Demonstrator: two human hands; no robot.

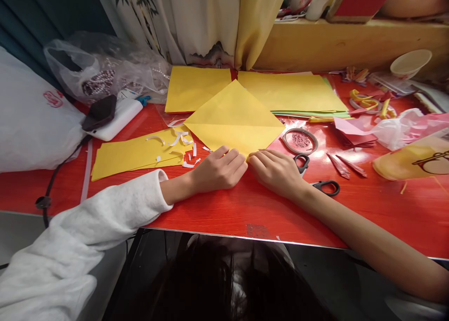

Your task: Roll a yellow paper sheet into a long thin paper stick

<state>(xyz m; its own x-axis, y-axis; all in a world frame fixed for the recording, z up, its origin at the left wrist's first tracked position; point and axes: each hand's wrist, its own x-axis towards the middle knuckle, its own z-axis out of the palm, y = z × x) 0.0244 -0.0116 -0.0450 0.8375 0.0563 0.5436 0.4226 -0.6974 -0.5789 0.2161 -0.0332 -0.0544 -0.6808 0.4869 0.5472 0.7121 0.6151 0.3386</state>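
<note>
**A light, creased yellow sheet (235, 108) with both hands at its near corner**

The sheet lies on the red table (217, 213), turned like a diamond, to the left of the round roll (288, 149); its right corner comes just beside the roll. The left hand (220, 171) and the right hand (280, 173) sit close together, to the left of the roll and nearer the table's front edge, fingers curled at the sheet's near corner. The fingertips are tucked from view, so I cannot tell whether they pinch the paper or press it down.

A line runs across the sheet from side corner to side corner, level with the roll's far edge. The paper looks thin and matte: it should weigh almost nothing, bend readily and grip dry fingers well, yet crumple or tear if tugged. Its edges and corners look like the best places to hold; the left corner, well away from the roll, appears free, while the right one has less room.

The scissors (316, 186) lie on the near side of the roll, close to the right hand. A yellow-topped paper stack (291, 91) lies beyond the roll, and white scraps (183, 137) lie well to its left.
</note>
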